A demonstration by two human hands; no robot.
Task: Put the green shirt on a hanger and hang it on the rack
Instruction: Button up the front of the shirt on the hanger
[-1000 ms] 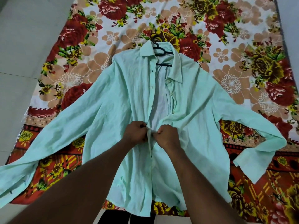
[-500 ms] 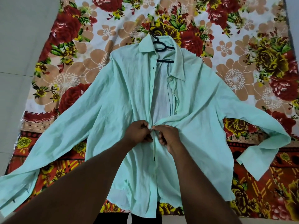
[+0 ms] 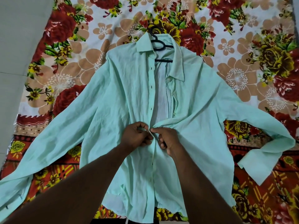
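Observation:
A pale green shirt (image 3: 113, 97) lies flat on a floral cloth, sleeves spread wide to both sides. A black hanger (image 3: 159, 46) sits inside its collar, with the hook and part of the bar showing at the neck. The upper front is unbuttoned and gapes open. My left hand (image 3: 135, 137) pinches the left front edge at mid-chest. Close beside it, my right hand (image 3: 168, 139) pinches the right front edge, so the two edges meet between my fingertips. No rack is in view.
The floral cloth (image 3: 242, 46) with red, yellow and tan flowers covers the floor under the shirt. Grey floor tiles (image 3: 19, 46) lie along the left side.
Both hands stay together at the shirt's front placket, with only small finger shifts. The view has drifted slightly, so the shirt sits a little higher in frame.

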